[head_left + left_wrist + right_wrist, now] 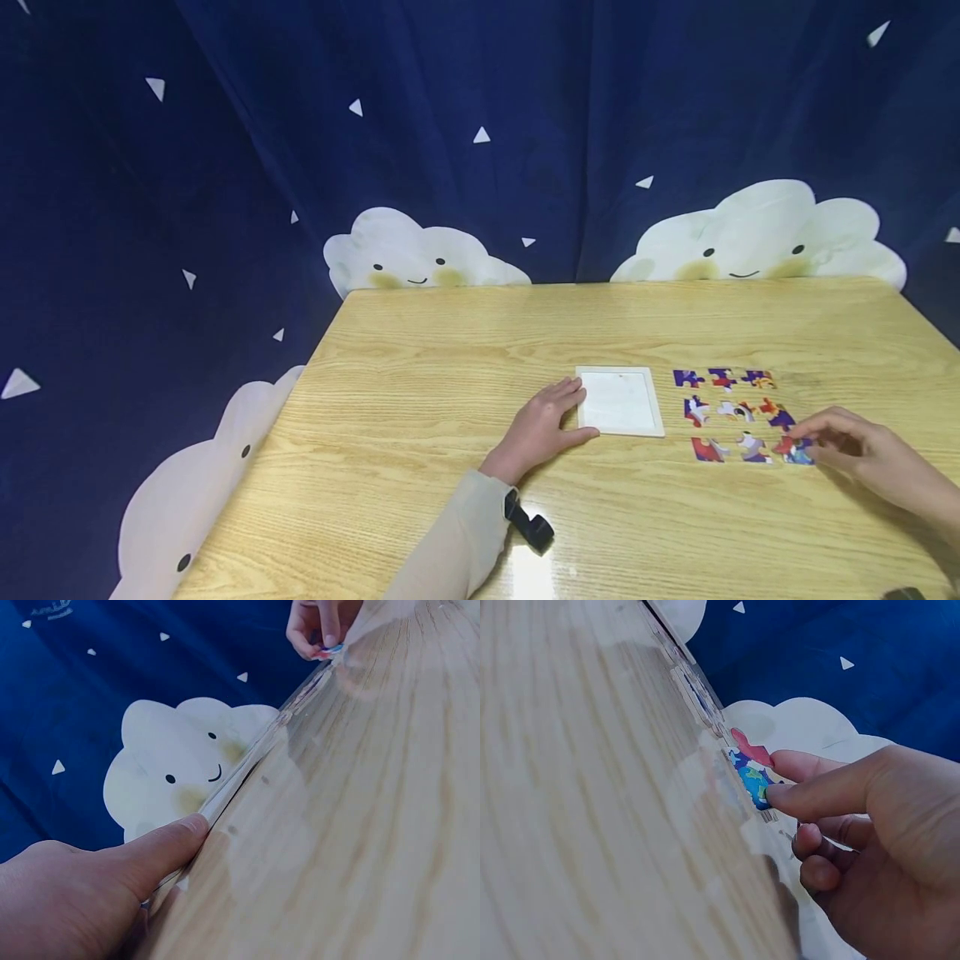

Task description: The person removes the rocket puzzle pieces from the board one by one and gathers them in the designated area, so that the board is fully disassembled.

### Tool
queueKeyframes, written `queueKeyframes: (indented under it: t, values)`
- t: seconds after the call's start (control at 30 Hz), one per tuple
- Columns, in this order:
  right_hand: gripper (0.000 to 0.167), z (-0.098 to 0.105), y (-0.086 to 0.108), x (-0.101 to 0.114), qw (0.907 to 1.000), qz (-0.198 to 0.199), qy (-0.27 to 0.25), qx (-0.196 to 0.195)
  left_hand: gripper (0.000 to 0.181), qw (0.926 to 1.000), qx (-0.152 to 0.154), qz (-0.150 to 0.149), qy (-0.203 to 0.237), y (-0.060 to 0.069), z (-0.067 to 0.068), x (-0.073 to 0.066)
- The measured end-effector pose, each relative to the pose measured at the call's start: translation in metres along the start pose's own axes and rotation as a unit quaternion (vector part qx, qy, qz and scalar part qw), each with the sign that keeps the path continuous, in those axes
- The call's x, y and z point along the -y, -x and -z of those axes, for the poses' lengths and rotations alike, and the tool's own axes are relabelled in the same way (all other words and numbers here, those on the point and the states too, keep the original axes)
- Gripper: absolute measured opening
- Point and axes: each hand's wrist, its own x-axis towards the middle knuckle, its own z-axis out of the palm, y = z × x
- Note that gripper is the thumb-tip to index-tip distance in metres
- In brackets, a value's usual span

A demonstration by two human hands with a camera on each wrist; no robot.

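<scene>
My left hand [538,429] rests at the left side of a white rectangular frame tray [657,410], fingers on its left edge and thumb by the near left corner. In the left wrist view the thumb [169,844] lies straight along the tray's rim. To the right, my right hand [862,454] pinches a red and blue jigsaw puzzle piece [754,780] between thumb and index finger; the piece is tilted up in the right wrist view. Its other fingers are curled. Beside it, more puzzle pieces [752,447] lie spaced apart in three rows.
Both hands work over a light wooden table [390,400]. A dark blue curtain [480,67] with white triangles and smiling clouds hangs behind and to the left. A black strap [528,521] sticks out from the left wrist.
</scene>
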Motion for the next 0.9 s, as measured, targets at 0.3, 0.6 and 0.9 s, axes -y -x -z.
queueKeyframes:
  t: [0.3, 0.6, 0.9]
  values:
    - [0.021, -0.003, 0.001, -0.004, 0.9993, -0.029, 0.02, 0.009, 0.065, 1.0, 0.004, 0.003, 0.006, 0.0, 0.001, -0.001]
    - [0.016, -0.003, -0.002, 0.003, 0.9991, -0.034, 0.021, -0.014, 0.065, 0.9997, 0.006, 0.008, 0.021, -0.001, -0.002, 0.0]
    - [0.015, -0.019, -0.019, 0.037, 0.9939, 0.039, 0.016, -0.102, 0.063, 0.9991, -0.041, -0.011, 0.008, -0.001, -0.005, 0.002]
